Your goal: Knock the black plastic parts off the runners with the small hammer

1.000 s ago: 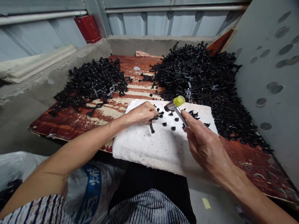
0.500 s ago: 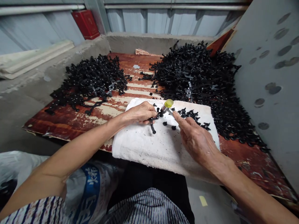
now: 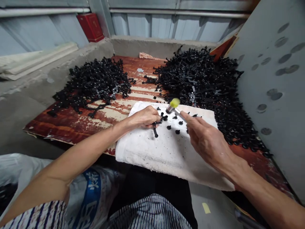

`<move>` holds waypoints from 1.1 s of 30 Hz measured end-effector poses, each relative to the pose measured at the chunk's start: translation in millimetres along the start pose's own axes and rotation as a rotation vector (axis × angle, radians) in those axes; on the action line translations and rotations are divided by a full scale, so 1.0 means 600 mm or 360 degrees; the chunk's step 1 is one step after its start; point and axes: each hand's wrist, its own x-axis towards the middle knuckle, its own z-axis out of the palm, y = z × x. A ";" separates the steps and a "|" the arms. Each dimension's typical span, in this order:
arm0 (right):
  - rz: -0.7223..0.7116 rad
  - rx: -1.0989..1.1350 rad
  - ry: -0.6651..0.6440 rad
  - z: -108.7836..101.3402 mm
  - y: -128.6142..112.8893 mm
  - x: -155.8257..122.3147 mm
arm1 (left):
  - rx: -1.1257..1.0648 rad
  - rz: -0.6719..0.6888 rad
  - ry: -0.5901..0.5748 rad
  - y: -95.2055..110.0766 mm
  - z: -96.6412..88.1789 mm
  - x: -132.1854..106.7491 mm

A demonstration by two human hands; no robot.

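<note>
My left hand [image 3: 148, 117] is closed on a black jointed bracket [image 3: 155, 130], pressing it down on the folded white cloth [image 3: 143, 152]. My right hand [image 3: 202, 132] grips a small mallet [image 3: 173, 105] by its metal handle. The mallet's yellow head, slightly blurred, is just right of the bracket and above the cloth. Several small black round-based pieces [image 3: 177, 131] lie loose on the cloth between and beyond my hands. My right hand covers some of them.
Heaps of black brackets stand on the worn red-brown board, a smaller heap [image 3: 95, 79] left and a larger heap [image 3: 197, 73] right. A grey panel [image 3: 269, 79] closes off the right side. A red box [image 3: 90, 27] sits in the back left corner.
My right hand and the mallet have shifted slightly right, away from the bracket. My left hand still holds the bracket in nearly the same spot. The view has tilted slightly.
</note>
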 end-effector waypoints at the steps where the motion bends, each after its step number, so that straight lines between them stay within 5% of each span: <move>1: 0.0019 0.0036 0.0074 0.000 -0.001 0.000 | -0.0020 0.0014 -0.0010 0.000 0.001 0.000; 11: 0.0098 0.0072 -0.0133 0.009 0.001 0.002 | 0.0239 0.0069 0.0016 0.003 -0.001 -0.003; 17: 0.0466 0.0850 -0.0082 -0.021 -0.006 0.037 | 0.0368 0.0390 -0.0135 0.011 0.003 -0.027; 22: 0.0730 0.1461 -0.0351 -0.018 -0.014 0.048 | 0.0509 0.0677 -0.0374 0.038 0.034 -0.066; 25: 0.0776 0.1616 -0.0390 -0.013 -0.022 0.038 | 0.0662 0.0711 -0.0147 0.037 0.043 -0.086; 29: 0.0920 0.1789 -0.0280 -0.014 -0.034 0.020 | 0.0115 0.0538 0.0504 0.010 0.042 -0.102; 31: 0.1016 0.1899 -0.0179 -0.014 -0.043 0.015 | -0.0371 0.0336 0.0405 0.000 0.044 -0.107; 33: 0.1076 0.1995 -0.0108 -0.012 -0.053 0.013 | -0.0760 0.0115 0.0062 -0.003 0.050 -0.109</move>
